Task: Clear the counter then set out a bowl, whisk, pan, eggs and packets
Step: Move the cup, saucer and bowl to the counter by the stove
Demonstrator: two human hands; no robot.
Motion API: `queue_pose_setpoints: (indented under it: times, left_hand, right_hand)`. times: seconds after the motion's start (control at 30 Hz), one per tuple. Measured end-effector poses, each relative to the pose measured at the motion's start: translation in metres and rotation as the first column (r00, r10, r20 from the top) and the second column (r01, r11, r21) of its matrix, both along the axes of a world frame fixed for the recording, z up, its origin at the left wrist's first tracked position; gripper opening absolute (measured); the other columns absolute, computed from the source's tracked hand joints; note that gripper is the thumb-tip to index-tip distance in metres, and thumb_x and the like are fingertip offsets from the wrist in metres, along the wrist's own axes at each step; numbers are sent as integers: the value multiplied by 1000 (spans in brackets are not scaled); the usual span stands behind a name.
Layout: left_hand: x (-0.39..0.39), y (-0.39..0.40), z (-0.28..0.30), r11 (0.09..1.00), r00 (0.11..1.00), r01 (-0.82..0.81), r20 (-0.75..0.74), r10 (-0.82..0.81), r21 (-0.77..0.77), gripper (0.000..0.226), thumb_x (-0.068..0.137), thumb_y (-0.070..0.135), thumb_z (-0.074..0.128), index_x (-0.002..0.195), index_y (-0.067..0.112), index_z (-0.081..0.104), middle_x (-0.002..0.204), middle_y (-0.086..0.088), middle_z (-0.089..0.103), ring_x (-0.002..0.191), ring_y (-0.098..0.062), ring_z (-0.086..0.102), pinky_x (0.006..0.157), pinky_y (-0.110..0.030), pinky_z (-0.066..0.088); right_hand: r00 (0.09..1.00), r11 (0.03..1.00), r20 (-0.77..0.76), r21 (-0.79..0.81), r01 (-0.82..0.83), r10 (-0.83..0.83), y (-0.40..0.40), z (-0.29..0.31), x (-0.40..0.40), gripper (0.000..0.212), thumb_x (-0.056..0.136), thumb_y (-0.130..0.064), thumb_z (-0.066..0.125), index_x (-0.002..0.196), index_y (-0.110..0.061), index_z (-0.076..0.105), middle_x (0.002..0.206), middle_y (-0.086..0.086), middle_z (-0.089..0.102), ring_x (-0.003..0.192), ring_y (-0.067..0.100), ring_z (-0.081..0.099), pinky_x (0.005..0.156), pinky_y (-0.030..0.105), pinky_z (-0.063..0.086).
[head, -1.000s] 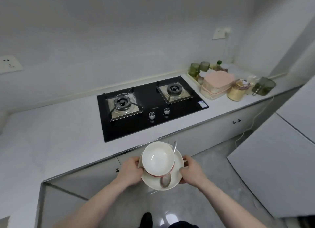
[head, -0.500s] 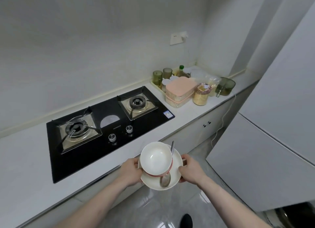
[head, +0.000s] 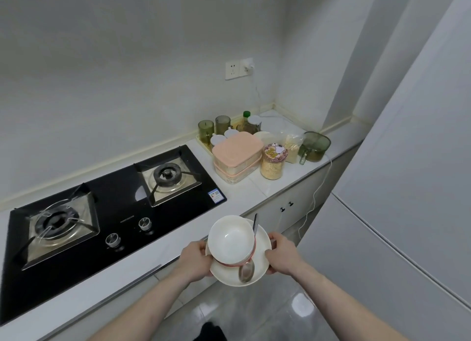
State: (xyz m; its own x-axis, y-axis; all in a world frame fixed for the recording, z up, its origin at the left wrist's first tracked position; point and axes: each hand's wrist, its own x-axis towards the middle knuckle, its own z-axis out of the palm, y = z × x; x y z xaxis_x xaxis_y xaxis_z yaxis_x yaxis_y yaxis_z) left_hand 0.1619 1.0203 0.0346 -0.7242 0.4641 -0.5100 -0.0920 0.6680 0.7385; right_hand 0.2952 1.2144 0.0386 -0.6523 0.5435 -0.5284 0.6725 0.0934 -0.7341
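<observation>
Bowl (head: 231, 238): sits on the plate (head: 260, 254) you carry, held in the air just off the worktop (head: 254, 187) edge, in front of the hob (head: 107, 208).
Spoon (head: 248, 264): lies on the plate beside the bowl, handle pointing away from you.
Left hand (head: 195, 260): grip closed on the plate's left rim, fingers under it.
Right hand (head: 281, 256): grip closed on the plate's right rim.
Worktop: bare around the hob; right corner crowded with a pink box (head: 237, 154), jar (head: 273, 161), green cups (head: 206, 131), jug (head: 314, 146).
Progress: early, I judge. You look to be clearing the stack, though I can't tell where it's headed.
Left: no whisk, pan, eggs or packets seen set out; all of that is pending.
Risk: bowl and spoon ride loose on the plate, so keep it level.
</observation>
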Motion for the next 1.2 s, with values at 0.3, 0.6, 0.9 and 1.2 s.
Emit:
queue_pose_setpoints:
  times: [0.3,0.6,0.9,1.2]
  left_hand:
    - [-68,80,-36,995,997,68,-19,-70,-70,18,84,17,61,98,13,71,97,-8,72,66,-20,75,64,-44,64]
    - [-127,149,-61,991,994,85,-59,-91,-106,9,74,29,64,81,30,68,81,11,72,73,-10,70,68,-34,60]
    - [-163,204,-85,977,994,77,-58,-90,-198,16,78,32,53,87,32,66,89,8,70,89,-22,71,78,-35,60]
    - [-173,253,-111,970,997,-8,-76,-11,-244,20,88,23,55,100,23,71,104,-1,75,102,-24,68,79,-28,50]
  right_hand:
    - [998,998,32,-33,53,-52,77,-23,-47,36,79,-2,45,110,-12,58,100,9,66,49,20,69,49,31,58]
    - [995,999,88,-17,47,-45,137,-48,-113,32,80,-11,52,111,-17,57,98,5,68,63,24,74,49,32,59]
    - [986,1000,166,13,-1,-1,189,-75,-159,31,81,-17,60,112,-20,57,97,0,68,68,21,73,45,28,57]
    - [977,998,211,39,-39,30,242,-115,-183,38,68,-29,61,104,-19,55,99,3,68,90,29,69,73,47,63]
